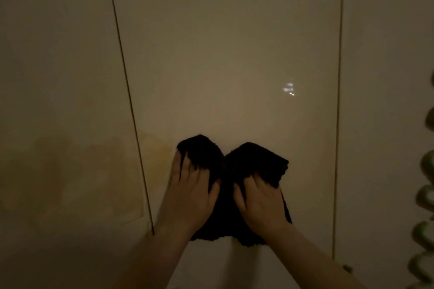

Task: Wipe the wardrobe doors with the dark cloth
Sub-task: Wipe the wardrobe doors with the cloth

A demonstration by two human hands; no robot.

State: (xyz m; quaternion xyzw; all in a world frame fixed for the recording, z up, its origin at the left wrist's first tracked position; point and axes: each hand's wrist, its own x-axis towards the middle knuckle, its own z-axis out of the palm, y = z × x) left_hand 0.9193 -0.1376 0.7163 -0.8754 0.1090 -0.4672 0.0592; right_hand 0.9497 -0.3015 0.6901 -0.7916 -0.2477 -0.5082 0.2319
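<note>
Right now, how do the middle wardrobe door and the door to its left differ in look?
The middle door is evenly pale with bright light reflections; the left door shows no such glints. The left door carries a darker yellowish patch low down; the middle door carries the dark cloth. Both are glossy beige.

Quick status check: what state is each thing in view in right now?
Dark cloth: bunched, pressed against the middle door, gripped by both hands.
Left hand: fingers curled into the cloth.
Right hand: fingers curled into the cloth.
Middle door: closed, glossy, showing light reflections.
Left door: closed, with a yellowish patch low down.
Green plant: at the right edge, blurred.
</note>
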